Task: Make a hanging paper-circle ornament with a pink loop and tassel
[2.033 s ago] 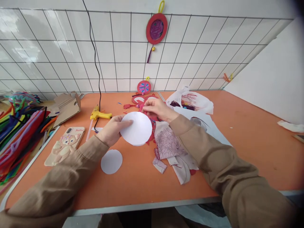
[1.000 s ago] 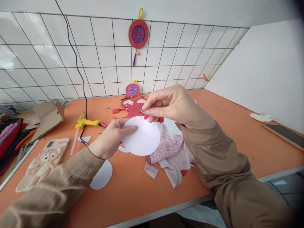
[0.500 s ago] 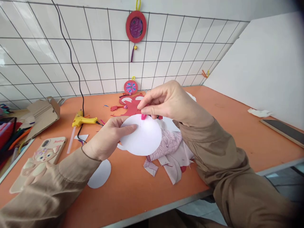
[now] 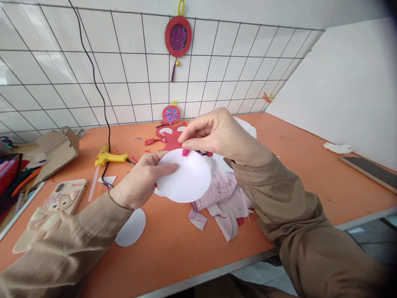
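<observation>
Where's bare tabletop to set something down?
Biggest patch: orange tabletop right of the right sleeve, up to the white scrap and dark slab. Smaller: front, between the small white disc and patterned fabric. Crowded: left, phone and glue gun; behind the held disc, red cutouts.

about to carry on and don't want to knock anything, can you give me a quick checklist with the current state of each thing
1. Round white paper disc held by the left hand: ok, thumb on top.
2. Small bright pink fuzzy tuft pinched in the fingers of the right hand: ok.
3. Tuft fixed to the disc: cannot tell.
4. Yellow plastic glue gun apart from both hands: ok.
5. Smaller white paper disc in full view: not ok, the brown left sleeve hides part.
</observation>
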